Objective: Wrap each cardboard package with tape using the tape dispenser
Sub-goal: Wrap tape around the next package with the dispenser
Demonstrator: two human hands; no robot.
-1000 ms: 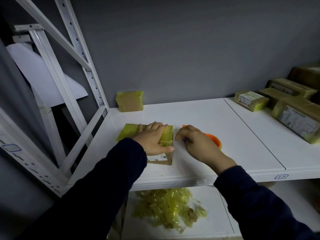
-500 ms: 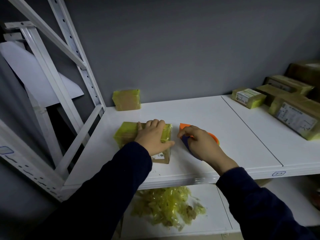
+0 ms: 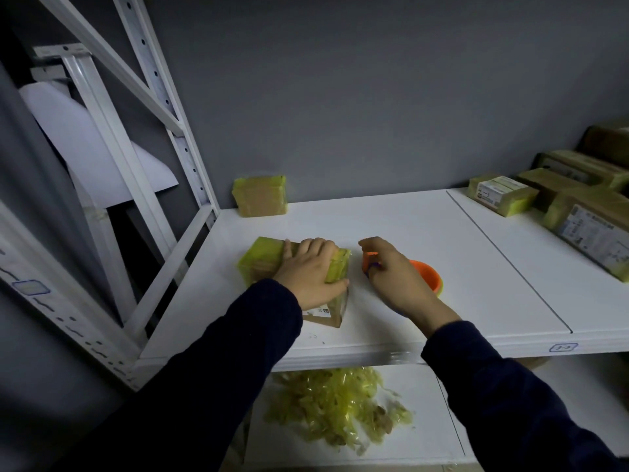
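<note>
White shelf (image 3: 442,240) against a grey wall carries the cardboard package (image 3: 262,262), partly wrapped in yellow tape, under the flat, pressing left hand (image 3: 308,274), while just beside it the right hand (image 3: 398,284) grips the orange tape dispenser (image 3: 427,272).

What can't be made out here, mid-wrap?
- The tape dispenser, head view: mostly hidden by the right hand gripping it.
- Label of the cardboard package, head view: mostly covered by the left hand pressing it.
- The stacked packages at right, head view: cut by frame edge; print too small.
</note>
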